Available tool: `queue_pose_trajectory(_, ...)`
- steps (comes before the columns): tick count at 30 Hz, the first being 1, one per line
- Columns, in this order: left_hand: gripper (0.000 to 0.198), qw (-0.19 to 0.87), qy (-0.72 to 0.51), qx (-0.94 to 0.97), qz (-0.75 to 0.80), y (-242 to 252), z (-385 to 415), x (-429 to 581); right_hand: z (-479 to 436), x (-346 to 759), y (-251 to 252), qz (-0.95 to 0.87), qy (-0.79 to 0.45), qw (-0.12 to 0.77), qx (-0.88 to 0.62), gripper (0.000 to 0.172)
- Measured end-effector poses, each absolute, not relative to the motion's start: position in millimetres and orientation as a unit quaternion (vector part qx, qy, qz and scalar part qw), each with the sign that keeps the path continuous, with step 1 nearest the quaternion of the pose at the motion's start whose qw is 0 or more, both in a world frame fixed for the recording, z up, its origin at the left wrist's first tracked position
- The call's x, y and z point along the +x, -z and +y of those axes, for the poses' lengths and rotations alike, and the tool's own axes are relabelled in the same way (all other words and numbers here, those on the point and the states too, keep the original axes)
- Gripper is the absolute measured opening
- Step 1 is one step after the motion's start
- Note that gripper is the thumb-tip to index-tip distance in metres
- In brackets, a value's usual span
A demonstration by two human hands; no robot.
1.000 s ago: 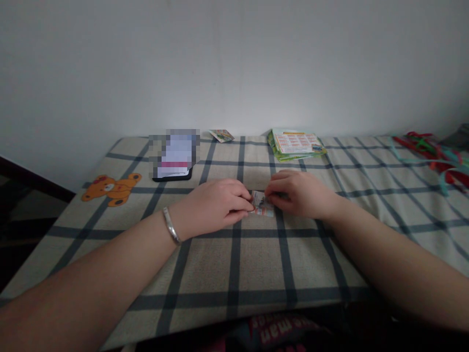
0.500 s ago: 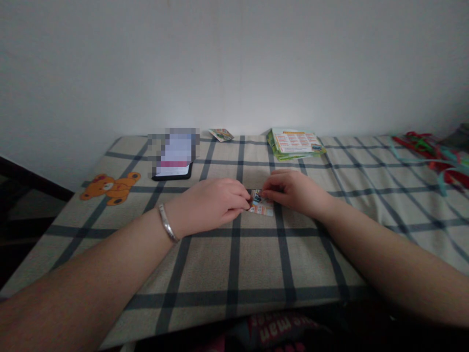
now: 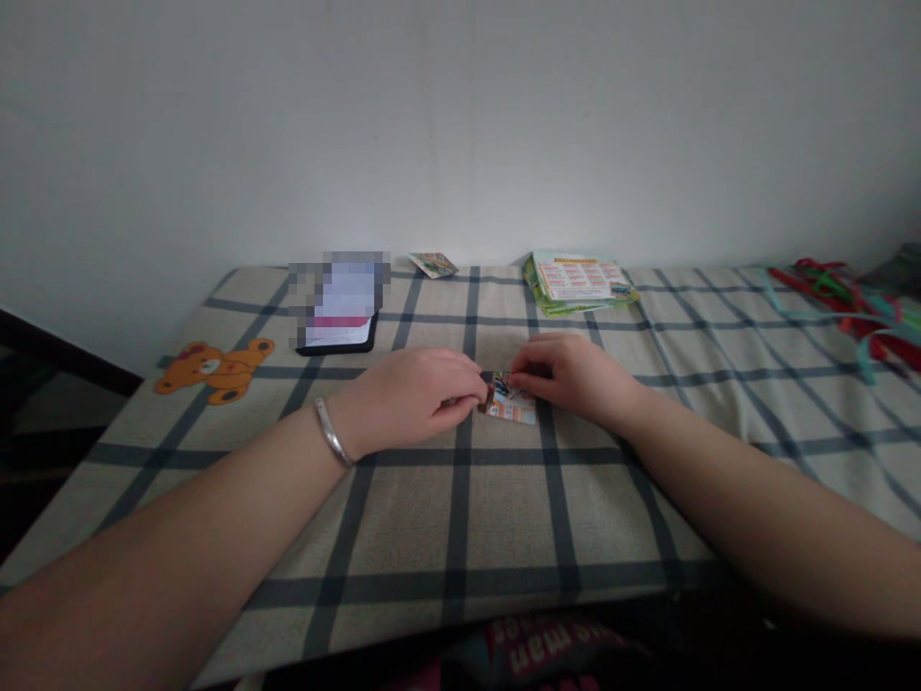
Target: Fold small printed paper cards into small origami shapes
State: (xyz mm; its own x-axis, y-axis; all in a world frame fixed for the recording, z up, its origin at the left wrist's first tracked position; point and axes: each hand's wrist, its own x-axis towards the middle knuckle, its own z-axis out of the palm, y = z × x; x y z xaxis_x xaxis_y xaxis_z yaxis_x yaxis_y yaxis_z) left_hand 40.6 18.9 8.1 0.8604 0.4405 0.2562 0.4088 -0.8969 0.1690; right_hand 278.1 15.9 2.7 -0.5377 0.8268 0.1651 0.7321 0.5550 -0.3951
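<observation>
A small printed card [image 3: 512, 411] lies on the checked tablecloth [image 3: 403, 537] between my hands. My left hand [image 3: 424, 393], with a silver bracelet at the wrist, has its fingers pressed together at the card's left edge, closed on it. From the right, my right hand [image 3: 568, 374] pinches the upper part of the card between thumb and forefinger. The fingertips cover part of the card's upper and left edges.
A phone [image 3: 342, 297] with a lit screen lies at the back left, beside a bear-shaped picture [image 3: 214, 369]. One small card [image 3: 433, 265] and a card stack [image 3: 581, 283] are near the wall. Red and green ribbons [image 3: 849, 302] lie at the far right.
My left hand's fingertips have shifted slightly left, and a little more of the card's left side shows. My right hand has barely moved.
</observation>
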Motion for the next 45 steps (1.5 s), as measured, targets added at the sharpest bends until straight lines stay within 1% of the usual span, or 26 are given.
queue_pose_trajectory(8, 0.024, 0.005, -0.123, 0.969, 0.213, -9, 13, 42, 16, 278, -1, -0.856, -0.148, 0.17, -0.465, 0.015)
queue_pose_trajectory(13, 0.025, -0.06, -0.142, 0.966, 0.206, -2, 9, 45, 14, 276, -1, -0.855, -0.136, 0.172, -0.47, 0.014)
queue_pose_trajectory(17, 0.029, -0.071, -0.156, 0.956, 0.24, 1, 3, 51, 12, 277, -3, -0.857, -0.11, 0.163, -0.476, 0.015)
queue_pose_trajectory(23, 0.024, -0.095, -0.14, 0.946, 0.277, -1, -5, 60, 8, 281, -11, -0.865, -0.075, 0.137, -0.477, 0.017)
queue_pose_trajectory(27, 0.025, -0.084, -0.136, 0.946, 0.281, 0, -5, 61, 5, 281, -13, -0.884, -0.048, 0.118, -0.449, 0.019)
queue_pose_trajectory(30, 0.025, -0.062, -0.141, 0.948, 0.277, 3, -2, 59, 5, 281, -11, -0.885, -0.047, 0.125, -0.447, 0.019)
queue_pose_trajectory(36, 0.02, -0.025, -0.157, 0.945, 0.284, 7, 3, 57, 11, 279, -4, -0.843, -0.118, 0.155, -0.502, 0.014)
queue_pose_trajectory(39, 0.02, -0.04, -0.161, 0.944, 0.285, 4, 2, 59, 13, 276, -5, -0.834, -0.12, 0.156, -0.516, 0.012)
queue_pose_trajectory(45, 0.019, -0.079, -0.173, 0.938, 0.291, 3, 1, 62, 14, 279, -5, -0.849, -0.124, 0.162, -0.488, 0.013)
